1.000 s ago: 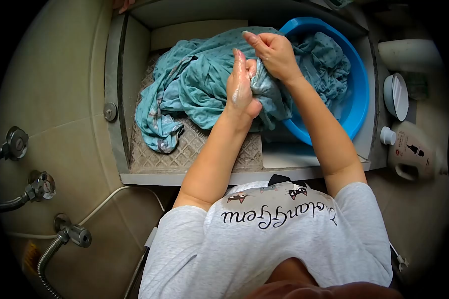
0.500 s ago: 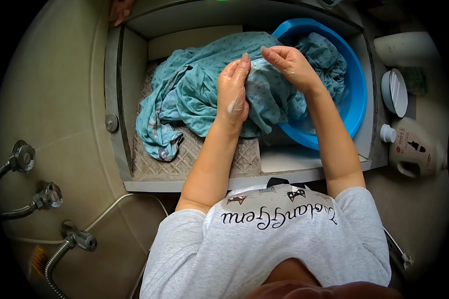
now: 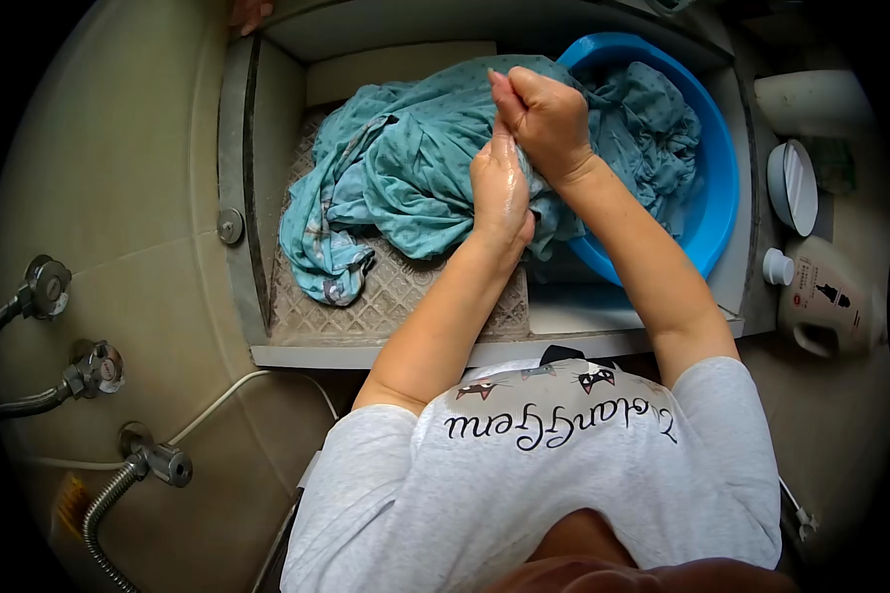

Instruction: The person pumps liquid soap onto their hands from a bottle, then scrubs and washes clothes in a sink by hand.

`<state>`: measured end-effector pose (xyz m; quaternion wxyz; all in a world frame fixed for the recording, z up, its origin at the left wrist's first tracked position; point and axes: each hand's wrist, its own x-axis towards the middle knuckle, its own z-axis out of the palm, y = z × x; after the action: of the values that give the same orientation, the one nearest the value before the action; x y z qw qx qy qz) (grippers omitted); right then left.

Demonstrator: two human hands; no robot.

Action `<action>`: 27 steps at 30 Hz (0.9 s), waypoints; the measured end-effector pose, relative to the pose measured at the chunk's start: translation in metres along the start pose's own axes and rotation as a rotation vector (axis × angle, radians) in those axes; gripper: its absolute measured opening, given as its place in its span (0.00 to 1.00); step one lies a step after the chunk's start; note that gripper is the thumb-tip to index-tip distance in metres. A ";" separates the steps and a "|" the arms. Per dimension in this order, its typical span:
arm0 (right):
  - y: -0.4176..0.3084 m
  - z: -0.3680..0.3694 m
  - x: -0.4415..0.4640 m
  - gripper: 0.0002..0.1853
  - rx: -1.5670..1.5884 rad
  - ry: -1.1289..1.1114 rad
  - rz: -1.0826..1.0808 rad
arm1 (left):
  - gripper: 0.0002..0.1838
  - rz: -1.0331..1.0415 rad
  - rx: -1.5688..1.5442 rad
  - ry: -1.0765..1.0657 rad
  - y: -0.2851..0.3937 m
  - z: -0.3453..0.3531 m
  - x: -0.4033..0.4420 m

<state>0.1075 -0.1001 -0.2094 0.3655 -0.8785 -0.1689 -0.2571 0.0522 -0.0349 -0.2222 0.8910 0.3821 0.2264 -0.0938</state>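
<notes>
A large wet teal cloth (image 3: 415,158) with small dark dots lies bunched across the ridged washing surface, and its patterned end hangs toward the lower left. My left hand (image 3: 502,193), wet and shiny, is closed on a fold of it. Just above and to the right, my right hand (image 3: 547,114) makes a fist on the same cloth, pressed against my left hand. The fabric between my palms is mostly hidden. More of the cloth sits in a blue basin (image 3: 717,217) at the right.
A grey-walled sink (image 3: 366,356) surrounds the cloth and basin. To its right are a detergent jug (image 3: 826,296) with a white cap and a white bowl (image 3: 793,186). Valves with hoses, such as the lower one (image 3: 158,463), project from the left wall.
My hands have come together; the right has closed into a fist and moved left and up against the left one. The soapy stretch of cloth between them is now covered.
</notes>
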 end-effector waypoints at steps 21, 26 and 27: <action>-0.025 -0.012 -0.010 0.17 -0.004 -0.082 -0.131 | 0.24 0.057 -0.076 0.008 0.024 0.009 -0.012; -0.026 -0.007 -0.014 0.16 0.095 -0.048 -0.112 | 0.20 0.029 -0.140 -0.143 0.008 -0.011 0.003; -0.008 -0.003 -0.001 0.17 0.051 -0.011 -0.035 | 0.22 0.076 -0.060 -0.100 0.011 -0.001 0.002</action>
<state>0.1020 -0.0970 -0.2033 0.3822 -0.8673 -0.1925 -0.2544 0.0576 -0.0264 -0.2166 0.9152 0.3584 0.1696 -0.0721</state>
